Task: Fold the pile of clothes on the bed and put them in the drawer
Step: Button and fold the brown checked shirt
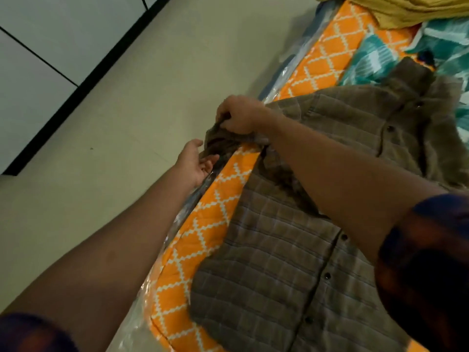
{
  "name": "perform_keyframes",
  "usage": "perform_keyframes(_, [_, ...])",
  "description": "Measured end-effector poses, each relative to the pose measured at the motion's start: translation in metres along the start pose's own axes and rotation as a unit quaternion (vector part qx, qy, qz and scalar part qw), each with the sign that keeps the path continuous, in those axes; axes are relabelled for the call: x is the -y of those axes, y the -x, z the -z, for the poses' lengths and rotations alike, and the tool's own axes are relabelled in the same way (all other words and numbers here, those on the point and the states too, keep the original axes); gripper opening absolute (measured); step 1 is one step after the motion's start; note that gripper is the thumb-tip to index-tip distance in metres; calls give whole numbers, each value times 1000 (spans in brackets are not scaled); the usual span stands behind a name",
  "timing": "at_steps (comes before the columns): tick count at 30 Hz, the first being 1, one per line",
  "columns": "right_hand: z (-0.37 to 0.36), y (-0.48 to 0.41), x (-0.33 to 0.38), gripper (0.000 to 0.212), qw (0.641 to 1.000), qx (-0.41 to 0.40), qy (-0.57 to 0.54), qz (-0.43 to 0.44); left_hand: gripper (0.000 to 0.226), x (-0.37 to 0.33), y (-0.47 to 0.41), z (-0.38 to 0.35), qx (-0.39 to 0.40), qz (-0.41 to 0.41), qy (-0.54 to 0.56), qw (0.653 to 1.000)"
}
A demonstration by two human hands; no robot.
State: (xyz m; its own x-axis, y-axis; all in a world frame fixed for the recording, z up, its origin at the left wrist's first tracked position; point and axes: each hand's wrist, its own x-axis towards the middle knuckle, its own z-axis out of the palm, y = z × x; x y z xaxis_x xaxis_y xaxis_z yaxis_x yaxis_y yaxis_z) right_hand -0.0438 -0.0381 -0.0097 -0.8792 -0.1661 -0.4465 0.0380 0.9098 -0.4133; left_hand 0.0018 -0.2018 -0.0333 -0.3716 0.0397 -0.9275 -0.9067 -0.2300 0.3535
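Yellow cloth [406, 11] lies beyond the brown shirt [279, 250].

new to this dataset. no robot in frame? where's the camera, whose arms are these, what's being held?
There is no robot here. A person works with bare hands, and the single picture comes from a wide-angle camera worn on their head, looking down, so the view is tilted. The two arms coming in from the bottom are theirs.

On the bed, over an orange patterned cover, lies a brown checked shirt, spread out with its buttons up. The right hand grips the shirt's bunched sleeve at the bed's edge. The left hand is open just beside it and holds nothing. Further back lie a teal patterned fabric and a yellow garment. The pale area on the left is the floor.
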Motion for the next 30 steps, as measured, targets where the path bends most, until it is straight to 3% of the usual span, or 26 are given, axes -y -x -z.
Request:
perform_keyframes(3, [0, 3, -14, 20, 960, -56, -267, 59, 32, -7, -13, -2, -9, 11, 29, 999])
perform_keyframes(6, [3, 18, -27, 13, 906, -26, -416, 78, 56, -17, -22, -10, 54, 7, 166, 985])
perform_keyframes(9, [7, 25, -28, 31, 913, 17, -398, 89, 52, -37, -25, -25, 143, -4, 174, 974])
perform_keyframes(12, [11, 32, -35, 30, 942, 19, -326, 75, 27, -58, -16, -46, 126, -73, 109, 983])
perform_keyframes(16, [13, 63, -58, 27, 964, -115, -240, -10, 27, -72, 20, -73, 169, -160, 48, 971])
perform_keyframes(18, [9, 87, -74, 25, 947, -195, -250, -61, 31, -67, 36, -96, 181, -200, 12, 963])
perform_keyframes(20, [6, 115, -93, 20, 909, -269, -299, -108, 40, -47, 59, -128, 173, -294, -85, 936])
perform_keyframes(21, [5, 133, -104, 20, 890, -297, -324, -125, 43, -30, 76, -144, 152, -370, -167, 901])
perform_keyframes(22, [3, 151, -117, 21, 871, -318, -346, -144, 43, -11, 88, -157, 128, -459, -255, 841])
perform_keyframes(23, [2, 170, -130, 22, 849, -334, -373, -166, 41, 11, 100, -168, 132, -546, -333, 757])
perform_keyframes(25, [-2, 214, -155, 22, 780, -368, -458, -217, 40, 55, 114, -184, 197, -675, -453, 548])
perform_keyframes(26, [-5, 237, -167, 23, 726, -388, -515, -241, 40, 76, 114, -189, 228, -695, -502, 461])
perform_keyframes(27, [-9, 261, -179, 23, 666, -408, -566, -263, 40, 96, 113, -191, 246, -689, -557, 394])
perform_keyframes(30, [-29, 337, -218, 29, 543, -444, -630, -334, 44, 153, 97, -179, 243, -555, -763, 226])
